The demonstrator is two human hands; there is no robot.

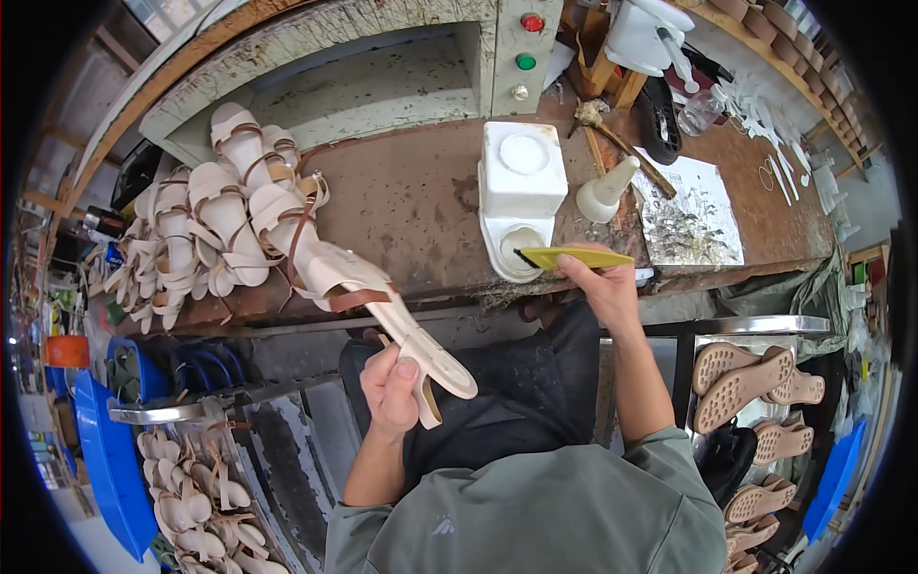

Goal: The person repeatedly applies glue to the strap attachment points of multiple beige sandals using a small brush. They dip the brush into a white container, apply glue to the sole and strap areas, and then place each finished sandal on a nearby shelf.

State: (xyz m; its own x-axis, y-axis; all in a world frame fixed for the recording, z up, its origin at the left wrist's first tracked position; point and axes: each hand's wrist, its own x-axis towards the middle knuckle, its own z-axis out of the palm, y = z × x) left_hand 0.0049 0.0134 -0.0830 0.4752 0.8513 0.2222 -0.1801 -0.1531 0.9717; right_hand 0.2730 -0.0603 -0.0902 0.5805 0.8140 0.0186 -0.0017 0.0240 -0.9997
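Note:
My left hand [394, 390] is closed around a beige sandal [413, 342] with a brown strap. Its pale underside faces up, and its far end reaches toward the pile on the bench. In my right hand [604, 287] is a flat yellow-green brush [585, 257], pinched between thumb and fingers. The dark bristles are at the cup-like opening of a white plastic dispenser [504, 256]; whether they touch what is inside, I cannot tell.
Beige sandals [229, 196] are heaped at the bench's left. Right of the dispenser stand a white cone-tipped bottle [607, 191], a hammer [636, 158] and a stained paper sheet [690, 215]. Tan soles [744, 397] fill the right rack; more sandals [191, 497] lie on the left one.

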